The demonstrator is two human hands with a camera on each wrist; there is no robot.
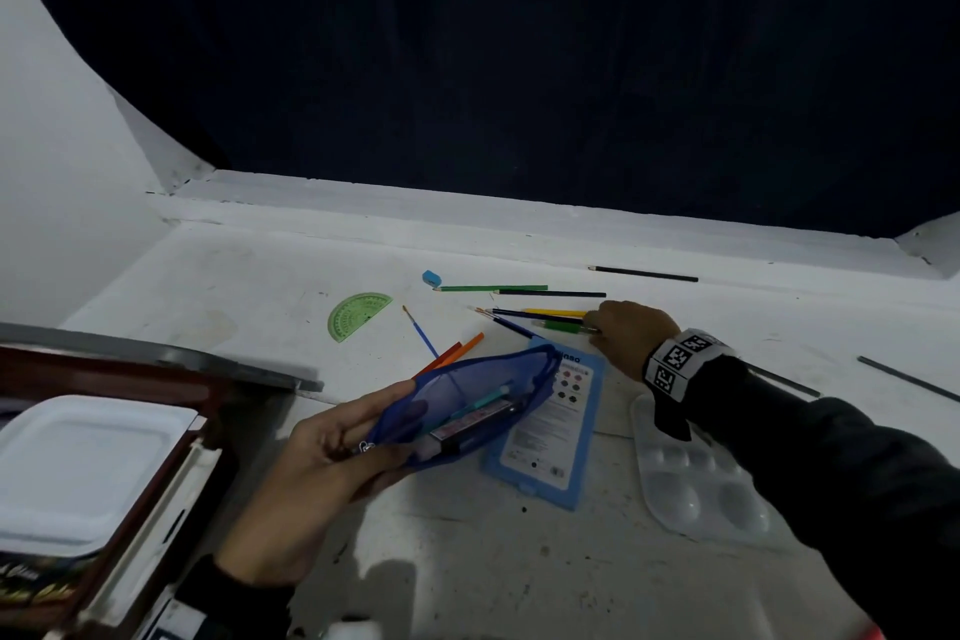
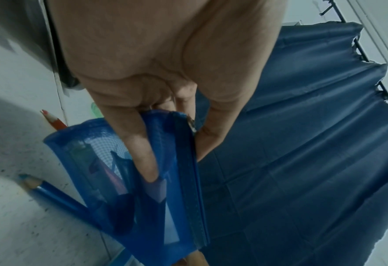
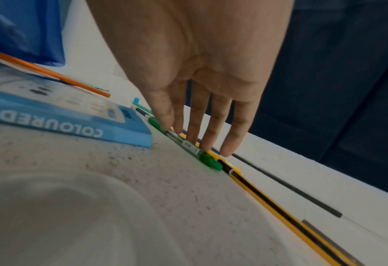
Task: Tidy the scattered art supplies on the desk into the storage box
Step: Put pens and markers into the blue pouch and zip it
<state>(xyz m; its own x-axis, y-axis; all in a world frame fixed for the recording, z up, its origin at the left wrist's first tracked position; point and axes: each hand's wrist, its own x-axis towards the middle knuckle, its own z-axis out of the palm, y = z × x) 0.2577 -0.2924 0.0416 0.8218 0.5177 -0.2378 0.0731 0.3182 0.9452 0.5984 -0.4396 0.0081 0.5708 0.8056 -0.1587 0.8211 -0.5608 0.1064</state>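
My left hand (image 1: pixel 358 437) grips a blue mesh pouch (image 1: pixel 467 400) by its zipper end, held above the desk with a pen and markers inside. In the left wrist view the thumb and fingers of that hand (image 2: pixel 177 147) pinch the pouch (image 2: pixel 147 207) at its open edge. My right hand (image 1: pixel 597 327) reaches far over the desk, and its straight fingers (image 3: pixel 192 129) touch a green pen (image 3: pixel 202 154) lying among pencils. A yellow-and-black pencil (image 3: pixel 268 201) lies right behind that pen (image 1: pixel 563 326).
A blue coloured-pencil box (image 1: pixel 550 431) and a white paint palette (image 1: pixel 696 489) lie near me. A green protractor (image 1: pixel 356 314), blue eraser (image 1: pixel 431 278), paintbrush (image 1: pixel 423 335), orange pencils (image 1: pixel 457 353) and several more pencils are scattered. A white lidded container (image 1: pixel 78 463) sits at left.
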